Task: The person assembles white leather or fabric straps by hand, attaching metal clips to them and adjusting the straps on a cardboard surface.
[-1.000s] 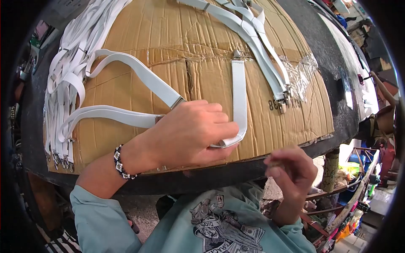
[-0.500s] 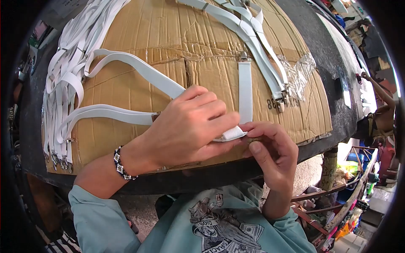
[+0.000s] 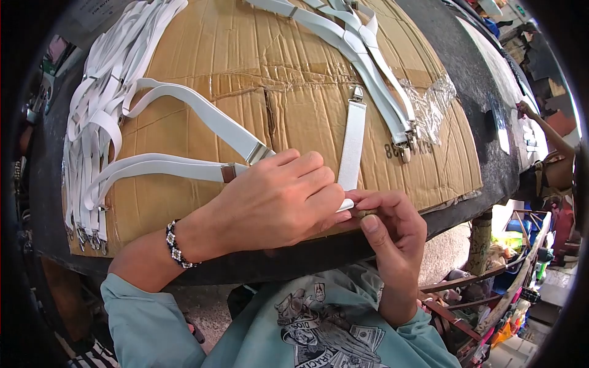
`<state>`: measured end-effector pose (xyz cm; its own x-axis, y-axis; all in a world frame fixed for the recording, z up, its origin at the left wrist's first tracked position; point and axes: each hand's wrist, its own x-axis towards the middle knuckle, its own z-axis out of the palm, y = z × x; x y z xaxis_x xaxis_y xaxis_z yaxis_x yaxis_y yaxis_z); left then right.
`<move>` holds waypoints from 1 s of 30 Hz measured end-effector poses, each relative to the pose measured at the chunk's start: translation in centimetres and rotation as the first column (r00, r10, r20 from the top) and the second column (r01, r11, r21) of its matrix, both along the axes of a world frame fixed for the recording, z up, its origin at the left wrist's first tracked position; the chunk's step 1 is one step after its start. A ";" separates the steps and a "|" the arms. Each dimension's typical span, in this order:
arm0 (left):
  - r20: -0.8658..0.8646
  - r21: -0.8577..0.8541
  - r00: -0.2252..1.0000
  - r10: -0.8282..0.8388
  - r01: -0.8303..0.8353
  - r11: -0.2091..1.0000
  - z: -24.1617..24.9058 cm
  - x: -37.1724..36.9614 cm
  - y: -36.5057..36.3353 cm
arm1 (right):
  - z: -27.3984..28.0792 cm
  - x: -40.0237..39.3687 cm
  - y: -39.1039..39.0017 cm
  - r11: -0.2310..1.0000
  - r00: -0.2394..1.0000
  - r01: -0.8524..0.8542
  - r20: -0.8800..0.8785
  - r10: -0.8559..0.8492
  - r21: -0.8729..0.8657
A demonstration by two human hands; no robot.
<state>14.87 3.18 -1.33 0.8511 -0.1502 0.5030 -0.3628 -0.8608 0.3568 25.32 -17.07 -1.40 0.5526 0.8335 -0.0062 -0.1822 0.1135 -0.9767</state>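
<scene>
My left hand (image 3: 279, 199) is closed around a white elastic suspender strap (image 3: 352, 147), palm down near the cardboard's front edge. The strap's upper end carries a metal clip (image 3: 357, 94), while its lower end disappears among my fingers. Thumb and fingers of my right hand (image 3: 397, 230) pinch a small brownish piece (image 3: 367, 213) right beside the strap's folded end; its kind I cannot tell. More white strap (image 3: 202, 113) with a metal slider (image 3: 259, 153) runs from the left to my left hand. A lower strap (image 3: 178, 168) bears a brown tab (image 3: 229, 173).
A flattened cardboard sheet (image 3: 215, 73) covers the dark table (image 3: 438, 43). A thick bundle of white suspenders (image 3: 101, 116) lies on the left; another pair (image 3: 368, 58) lies upper right. Beyond the table at right, a person's arm (image 3: 555, 132) shows near a cluttered rack (image 3: 466, 288).
My left hand has shifted slightly down, uncovering the metal slider. The clipped strap has tilted and slid down a little. Less of the folded strap end shows between my hands.
</scene>
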 end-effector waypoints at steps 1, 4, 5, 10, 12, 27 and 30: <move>-0.009 -0.012 1.000 -0.004 0.004 1.000 -0.2 0.0 -0.1 | 0.0 0.0 -0.1 1.000 1.000 -0.010 -0.014 0.009 -0.009; -0.041 -0.064 0.998 -0.046 0.043 0.997 -0.1 0.0 0.1 | 0.2 0.0 -0.3 0.998 0.999 -0.043 -0.008 0.042 -0.038; -0.053 -0.086 0.996 -0.065 0.061 0.994 -0.1 0.0 0.3 | 0.3 0.0 -0.4 0.997 0.998 -0.053 0.023 0.054 -0.054; -0.161 -0.077 0.980 -0.114 0.103 0.992 1.0 -0.1 0.9 | 0.3 -0.3 -0.3 0.996 0.995 -0.074 0.065 0.077 -0.042; -0.195 -0.055 0.974 -0.118 0.110 0.992 1.3 -0.1 0.9 | -0.6 -0.1 -0.3 0.997 0.998 -0.053 0.023 0.052 0.047; -0.095 -0.118 0.988 -0.121 0.110 0.987 0.5 -0.1 0.3 | -1.2 0.8 -0.7 0.972 0.977 -0.128 -0.143 0.157 0.195; -0.117 -0.129 0.983 -0.142 0.127 0.984 0.3 -0.1 0.1 | -1.6 0.9 -0.9 0.976 0.985 -0.128 -0.096 0.146 0.176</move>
<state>14.77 3.30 -1.06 0.8844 -0.2127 0.4154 -0.4186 -0.7552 0.5045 26.22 -18.01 -3.03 0.4367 0.8953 0.0880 -0.3105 0.2418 -0.9193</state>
